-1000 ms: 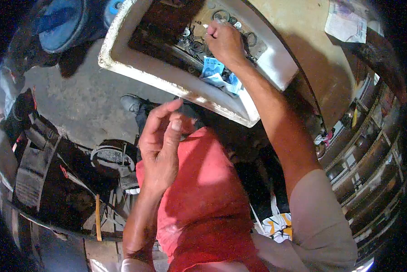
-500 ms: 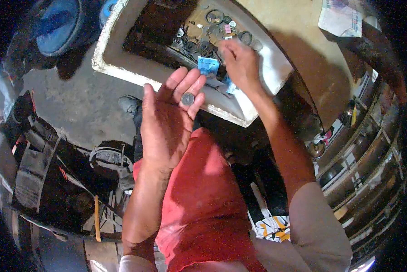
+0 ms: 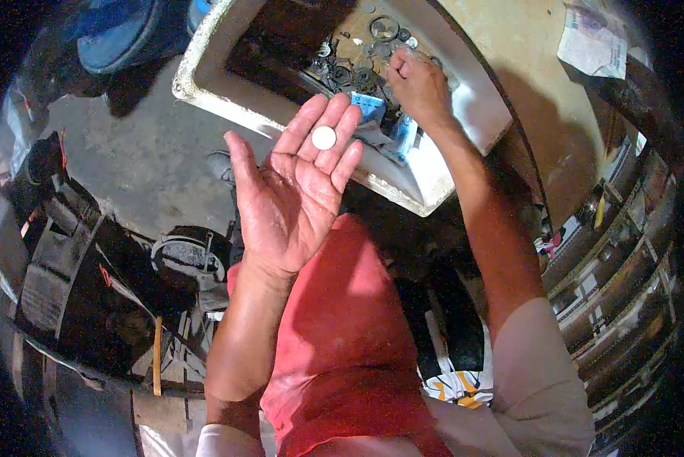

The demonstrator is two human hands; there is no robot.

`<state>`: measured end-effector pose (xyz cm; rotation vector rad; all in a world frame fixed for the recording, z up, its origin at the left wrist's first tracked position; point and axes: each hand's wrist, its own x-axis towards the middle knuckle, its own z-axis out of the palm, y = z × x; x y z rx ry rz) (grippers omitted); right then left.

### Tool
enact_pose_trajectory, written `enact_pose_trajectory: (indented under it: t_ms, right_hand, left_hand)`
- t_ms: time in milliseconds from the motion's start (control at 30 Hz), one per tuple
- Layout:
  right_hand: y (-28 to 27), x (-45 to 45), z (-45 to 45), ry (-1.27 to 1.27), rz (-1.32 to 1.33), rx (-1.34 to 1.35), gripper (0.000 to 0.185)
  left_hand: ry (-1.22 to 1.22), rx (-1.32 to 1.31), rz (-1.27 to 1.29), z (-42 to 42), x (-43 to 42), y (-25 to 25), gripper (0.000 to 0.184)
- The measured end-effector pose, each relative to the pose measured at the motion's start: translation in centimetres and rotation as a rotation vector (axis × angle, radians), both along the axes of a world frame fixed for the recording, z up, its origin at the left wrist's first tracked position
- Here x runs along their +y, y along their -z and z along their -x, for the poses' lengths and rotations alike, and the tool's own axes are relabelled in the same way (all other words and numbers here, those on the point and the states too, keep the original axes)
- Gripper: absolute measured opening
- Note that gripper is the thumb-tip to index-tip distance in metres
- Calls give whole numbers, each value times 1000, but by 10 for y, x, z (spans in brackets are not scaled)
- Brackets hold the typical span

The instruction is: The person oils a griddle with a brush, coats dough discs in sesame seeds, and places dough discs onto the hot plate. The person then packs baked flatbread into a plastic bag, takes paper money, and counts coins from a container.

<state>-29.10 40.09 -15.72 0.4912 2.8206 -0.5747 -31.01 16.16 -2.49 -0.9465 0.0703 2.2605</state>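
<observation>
My left hand (image 3: 292,186) is palm up with its fingers stretched out. A coin (image 3: 323,138), bright with glare, rests on its fingers. My right hand (image 3: 420,85) reaches into a white-edged drawer (image 3: 228,114), its fingers drawn together over small parts; whatever is between the fingertips cannot be made out. Close to that hand, a blue banknote (image 3: 368,107) and another blue paper (image 3: 405,135) lie in the drawer. Rings, gear-like discs and other small loose pieces (image 3: 349,75) cover part of the drawer's bottom.
A printed paper (image 3: 593,42) lies on the tan surface at the upper right. Blue containers (image 3: 117,38) stand at the upper left. Stacked dark racks (image 3: 608,282) run along the right side. Red cloth (image 3: 342,335) covers my lap. Dark equipment (image 3: 186,263) sits at the left.
My left hand has opened flatter and risen a little, and the coin now catches the light. My right hand stays over the small parts. The view has shifted slightly.
</observation>
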Motion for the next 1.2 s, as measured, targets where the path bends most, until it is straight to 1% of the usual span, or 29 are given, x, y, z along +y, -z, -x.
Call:
enact_pose_trajectory:
  t_ms: [67, 100, 167, 233, 300, 367, 433, 500, 633, 700, 733, 800, 900, 933, 967, 1000, 1033, 1100, 1133, 1200]
  right_hand:
    - [-12, -4, -2, 227, 338, -68, 17]
    - [-25, -11, -3, 225, 339, -67, 17]
    - [-61, -31, -10, 662, 964, 54, 17]
    - [-101, -50, -18, 718, 1199, 81, 13]
    - [-139, -73, -25, 730, 1208, 57, 12]
    - [-161, -90, -27, 769, 1234, 17, 11]
    - [-161, -104, -33, 699, 1189, 69, 12]
    - [-158, -106, -36, 728, 1219, 34, 13]
    - [-152, -102, -36, 672, 1205, -1, 14]
    - [-154, -100, -35, 679, 1217, -14, 14]
    - [-156, -97, -33, 686, 1227, -52, 14]
    - [-154, -97, -31, 693, 1237, -90, 14]
    - [-147, -100, -34, 661, 1195, -57, 12]
    - [-150, -101, -34, 615, 1184, -37, 11]
    - [-153, -103, -36, 571, 1173, -18, 11]
    - [-152, -108, -39, 583, 1248, 37, 9]
    - [-150, -109, -41, 589, 1242, 36, 9]
    - [-147, -105, -43, 418, 1115, -107, 10]
    - [-149, -103, -42, 435, 1110, -146, 8]
    - [-147, -103, -42, 415, 1100, -116, 8]
  left_hand:
    - [8, 15, 14, 0, -1, 1, 91]
    - [16, 31, 27, 0, -1, 1, 92]
    - [14, 38, 13, -1, -4, 4, 93]
    - [12, 44, -4, 0, -4, 3, 93]
    - [33, 4, 49, -1, -4, -6, 94]
    - [27, -1, 7, -3, -4, -7, 94]
    - [19, -2, -30, -5, -3, -8, 94]
    - [40, 14, -28, -7, -3, -8, 95]
    - [66, 36, 25, -7, -1, -1, 95]
    - [19, -2, -118, -7, -7, 5, 95]
    - [17, -1, -119, -7, -6, 5, 95]
    - [87, 39, 16, -7, -3, 2, 95]
    - [64, 3, -12, -8, -3, 1, 93]
    - [64, 3, -13, -7, -2, 0, 93]
    - [76, -7, 50, -6, -1, -3, 91]
    - [90, -20, 112, -7, -1, -5, 90]
    - [94, -25, 108, -9, -2, -4, 90]
    - [86, 24, 24, -12, -6, 0, 88]
    - [84, 40, 12, -14, -6, 1, 87]
    - [71, 10, -9, -15, -7, 3, 85]
